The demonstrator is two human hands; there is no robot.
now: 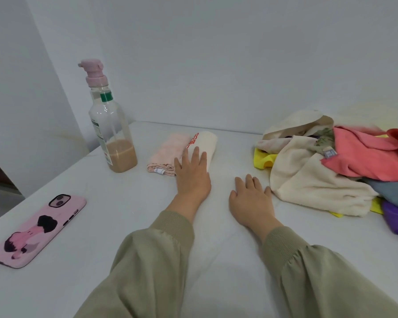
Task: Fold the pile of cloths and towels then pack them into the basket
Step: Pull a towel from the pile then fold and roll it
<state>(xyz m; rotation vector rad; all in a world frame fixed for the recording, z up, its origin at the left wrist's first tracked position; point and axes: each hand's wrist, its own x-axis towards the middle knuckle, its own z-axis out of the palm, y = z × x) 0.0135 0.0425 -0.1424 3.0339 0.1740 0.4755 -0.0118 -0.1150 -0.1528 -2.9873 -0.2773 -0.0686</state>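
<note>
**Pressing down the second folded towel, with most of the pile unfolded**

Pressing flat with straight, spread fingers, the left hand lies on a folded white towel that has red lettering along its far edge. The right hand rests palm down on the bare table, fingers open and holding nothing, just beside the near edge of the pile.

Touching the white towel on its left is a folded pink towel, so two pieces look finished and sit side by side towards the far middle of the table.

On the right, the pile of cloths is a loose heap: a cream towel in front, a coral cloth on top, and yellow, grey-blue and purple pieces beneath.

I cannot make out a basket, so packing appears not yet begun. By my estimate the task is in its early part, and the cream towel is the nearest next piece.

Left of the towels stand a pump bottle and a phone.
</note>
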